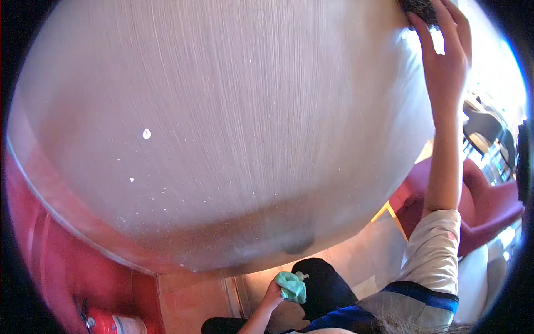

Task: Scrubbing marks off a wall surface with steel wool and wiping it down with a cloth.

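Observation:
My right arm stretches to the far right corner, where my right hand (pixel 448 47) grips a dark, rough scouring pad (pixel 421 10). The pad is partly cut off by the top of the picture and sits at the edge of a large, grey, streaked panel (pixel 245 106). Down near my knees, my left hand (pixel 272 293) is closed on a crumpled green cloth (pixel 292 286). White specks and a larger white flake (pixel 147 133) dot the panel's left and lower parts.
A red fire extinguisher (pixel 114 323) stands at the lower left by a red wall (pixel 111 270). Right of the panel are a dark red chair (pixel 489 203), a yellow leg (pixel 396 218) and a grey chair (pixel 492 125). Bright light washes out the far right.

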Action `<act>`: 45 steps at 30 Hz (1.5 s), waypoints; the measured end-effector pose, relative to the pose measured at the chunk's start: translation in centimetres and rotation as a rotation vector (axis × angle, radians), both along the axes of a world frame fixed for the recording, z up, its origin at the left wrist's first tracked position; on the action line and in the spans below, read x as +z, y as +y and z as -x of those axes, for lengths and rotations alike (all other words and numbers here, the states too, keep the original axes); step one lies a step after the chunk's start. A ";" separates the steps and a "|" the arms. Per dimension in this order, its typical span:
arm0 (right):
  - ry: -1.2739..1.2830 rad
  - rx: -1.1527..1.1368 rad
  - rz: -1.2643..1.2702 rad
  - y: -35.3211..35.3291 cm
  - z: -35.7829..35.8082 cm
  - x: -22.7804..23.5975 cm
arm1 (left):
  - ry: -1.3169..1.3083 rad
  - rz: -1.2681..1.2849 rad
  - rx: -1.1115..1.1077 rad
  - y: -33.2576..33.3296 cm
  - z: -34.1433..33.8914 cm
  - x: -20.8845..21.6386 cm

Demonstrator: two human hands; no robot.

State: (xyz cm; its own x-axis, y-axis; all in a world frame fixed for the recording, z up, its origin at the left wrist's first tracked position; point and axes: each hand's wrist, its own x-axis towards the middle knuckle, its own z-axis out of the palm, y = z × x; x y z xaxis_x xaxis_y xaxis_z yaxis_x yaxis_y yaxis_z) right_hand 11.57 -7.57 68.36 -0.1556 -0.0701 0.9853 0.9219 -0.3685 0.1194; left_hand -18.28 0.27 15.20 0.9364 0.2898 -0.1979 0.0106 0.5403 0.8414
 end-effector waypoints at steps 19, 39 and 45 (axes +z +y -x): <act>-0.294 -0.079 0.233 3.2 6.9 -3.8 | -0.088 -0.414 -0.052 1.1 -1.2 -3.4; -0.364 0.066 0.720 3.6 9.7 -8.8 | -0.092 -0.421 -0.019 1.1 -1.4 -3.5; -0.044 0.130 0.279 0.7 6.1 -5.7 | -0.089 -0.342 -0.078 1.0 -1.8 -3.0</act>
State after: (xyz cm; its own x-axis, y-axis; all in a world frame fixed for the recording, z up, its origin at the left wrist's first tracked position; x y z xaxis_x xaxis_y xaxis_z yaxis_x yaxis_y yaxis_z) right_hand 5.49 -6.89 62.67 -0.2057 0.1803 0.9619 0.9511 -0.1948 0.2399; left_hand -16.49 1.26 12.17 0.9675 0.2523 -0.0190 -0.0404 0.2281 0.9728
